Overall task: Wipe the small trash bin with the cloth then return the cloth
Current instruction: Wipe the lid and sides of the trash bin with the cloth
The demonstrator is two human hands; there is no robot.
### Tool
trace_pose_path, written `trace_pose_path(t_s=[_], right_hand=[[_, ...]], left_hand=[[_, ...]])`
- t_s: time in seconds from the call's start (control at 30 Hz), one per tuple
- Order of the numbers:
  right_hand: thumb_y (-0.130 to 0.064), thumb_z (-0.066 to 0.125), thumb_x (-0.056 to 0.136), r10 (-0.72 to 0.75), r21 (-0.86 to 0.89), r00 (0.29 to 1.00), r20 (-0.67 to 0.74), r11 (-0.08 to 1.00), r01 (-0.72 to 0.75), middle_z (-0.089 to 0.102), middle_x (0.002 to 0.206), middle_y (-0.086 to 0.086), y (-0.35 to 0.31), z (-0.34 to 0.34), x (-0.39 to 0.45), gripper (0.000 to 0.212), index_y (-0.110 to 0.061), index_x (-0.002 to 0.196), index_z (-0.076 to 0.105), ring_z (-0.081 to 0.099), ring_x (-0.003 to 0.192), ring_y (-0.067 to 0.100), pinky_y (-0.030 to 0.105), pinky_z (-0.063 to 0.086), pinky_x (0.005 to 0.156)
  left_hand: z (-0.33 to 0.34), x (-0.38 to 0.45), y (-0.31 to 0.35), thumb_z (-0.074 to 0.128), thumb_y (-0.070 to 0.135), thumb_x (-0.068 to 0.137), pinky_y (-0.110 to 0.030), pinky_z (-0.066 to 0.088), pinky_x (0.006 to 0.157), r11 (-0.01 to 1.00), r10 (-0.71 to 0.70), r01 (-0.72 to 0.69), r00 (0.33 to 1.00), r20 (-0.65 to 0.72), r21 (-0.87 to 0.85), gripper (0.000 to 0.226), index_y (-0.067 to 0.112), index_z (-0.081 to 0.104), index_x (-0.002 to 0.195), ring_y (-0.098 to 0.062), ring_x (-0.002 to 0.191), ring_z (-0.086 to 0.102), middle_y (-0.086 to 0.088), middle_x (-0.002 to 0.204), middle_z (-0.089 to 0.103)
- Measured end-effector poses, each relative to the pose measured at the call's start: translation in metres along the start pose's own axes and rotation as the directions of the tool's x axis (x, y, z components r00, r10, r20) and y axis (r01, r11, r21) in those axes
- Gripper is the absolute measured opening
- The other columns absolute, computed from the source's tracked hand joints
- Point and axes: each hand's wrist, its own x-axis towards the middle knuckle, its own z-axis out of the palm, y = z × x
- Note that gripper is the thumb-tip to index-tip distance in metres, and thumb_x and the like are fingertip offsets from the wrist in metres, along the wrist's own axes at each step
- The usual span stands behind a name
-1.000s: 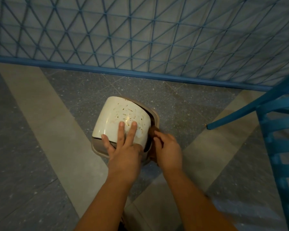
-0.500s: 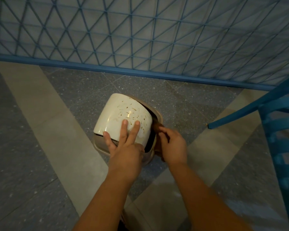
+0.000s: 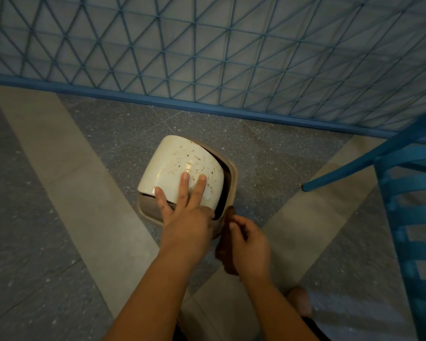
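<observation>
The small trash bin [image 3: 228, 190] stands on the floor [image 3: 59, 217] at the middle of the view, its cream swing lid [image 3: 182, 168] speckled with brown flecks and tilted. The left hand [image 3: 185, 217] reaches in from 6 o'clock and lies flat on the lid, fingers straight and spread. At the bin's 5 o'clock corner the right hand [image 3: 250, 244] grips the brown cloth [image 3: 228, 242] — fingers curled round it — while a blue chair [image 3: 408, 217] stands at 3 o'clock and a blue lattice fence [image 3: 207, 57] runs along 12.
</observation>
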Motion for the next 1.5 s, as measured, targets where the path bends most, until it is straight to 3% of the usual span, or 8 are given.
trace_pose_path(t_s=[0.17,0.3,0.47,0.63,0.9,1.07,1.33,1.5], right_hand=[[-0.024,0.055,0.094,0.060,0.221,0.997,-0.043,0.974,-0.049,0.069,0.109,-0.006,-0.043,-0.021,0.012,0.023,-0.030,0.114,0.063,0.064,0.099,0.010,0.036,0.054,0.090],[-0.025,0.055,0.094,-0.058,0.235,0.997,-0.044,0.970,0.067,0.067,0.110,-0.009,-0.082,-0.015,0.021,0.023,-0.036,0.113,0.062,0.063,0.101,0.008,0.031,0.054,0.088],[-0.029,0.055,0.092,-0.176,0.013,0.981,-0.077,0.984,0.177,0.063,0.113,-0.012,-0.057,-0.007,0.014,0.025,-0.036,0.115,0.063,0.058,0.103,0.003,0.029,0.050,0.092],[-0.023,0.059,0.091,-0.153,-0.170,0.987,0.048,0.973,0.159,0.057,0.099,-0.012,-0.006,0.004,-0.014,0.025,-0.031,0.114,0.065,0.054,0.087,-0.003,0.010,0.043,0.083],[-0.031,0.053,0.093,-0.108,-0.200,0.993,-0.037,0.975,0.098,0.065,0.114,-0.001,-0.027,0.008,0.058,0.029,-0.027,0.119,0.064,0.062,0.100,0.015,0.034,0.052,0.088],[-0.029,0.049,0.096,-0.143,-0.365,0.990,0.010,0.921,0.137,0.061,0.120,0.004,-0.050,0.001,0.086,0.031,-0.025,0.125,0.060,0.059,0.106,0.021,0.029,0.045,0.085],[-0.023,0.054,0.094,-0.206,-0.276,0.963,0.172,0.929,0.248,0.059,0.107,-0.006,-0.006,-0.012,0.003,0.025,-0.028,0.116,0.065,0.059,0.091,0.008,0.017,0.045,0.080],[-0.024,0.053,0.095,-0.221,-0.251,0.974,-0.060,0.947,0.199,0.060,0.107,-0.004,-0.025,-0.037,0.041,0.026,-0.030,0.117,0.064,0.059,0.099,0.013,0.021,0.041,0.083]], left_hand=[[-0.019,-0.006,-0.017,0.049,0.036,0.092,-0.054,-0.024,0.108,0.961,-0.135,0.071,0.963,-0.232,-0.267,0.060,0.041,0.022,0.145,-0.017,0.142,-0.027,0.007,0.159,-0.015],[-0.024,-0.004,-0.036,0.058,0.056,0.081,-0.055,-0.022,0.109,0.935,-0.193,0.141,0.972,-0.133,-0.325,0.088,0.040,0.005,0.149,-0.015,0.144,-0.022,0.008,0.159,-0.015],[-0.013,0.000,-0.025,0.058,0.071,0.071,-0.059,-0.022,0.107,0.968,-0.176,0.153,0.979,-0.101,-0.199,0.103,0.041,-0.002,0.149,-0.021,0.142,-0.030,0.008,0.156,-0.026],[-0.006,0.008,-0.018,0.057,0.072,0.072,-0.063,-0.018,0.107,0.977,-0.200,0.189,0.972,-0.123,-0.097,0.106,0.041,-0.011,0.148,-0.032,0.139,-0.033,0.005,0.155,-0.031],[0.003,0.012,-0.018,0.059,0.062,0.078,-0.061,-0.007,0.113,0.980,-0.197,0.187,0.965,-0.171,-0.074,0.102,0.041,-0.012,0.148,-0.032,0.140,-0.030,0.007,0.155,-0.028],[0.003,0.013,-0.017,0.061,0.060,0.078,-0.060,-0.006,0.113,0.977,-0.208,0.197,0.964,-0.163,-0.078,0.103,0.041,-0.012,0.148,-0.032,0.141,-0.029,0.007,0.156,-0.028],[0.000,0.011,-0.021,0.066,0.057,0.074,-0.061,-0.007,0.113,0.994,-0.097,0.088,0.984,-0.151,-0.065,0.107,0.041,-0.010,0.148,-0.031,0.140,-0.031,0.009,0.156,-0.026],[-0.003,0.009,-0.025,0.068,0.060,0.067,-0.056,-0.023,0.110,0.998,0.003,-0.014,0.987,-0.163,-0.068,0.129,0.032,-0.033,0.141,-0.026,0.140,-0.033,0.009,0.157,-0.025]])
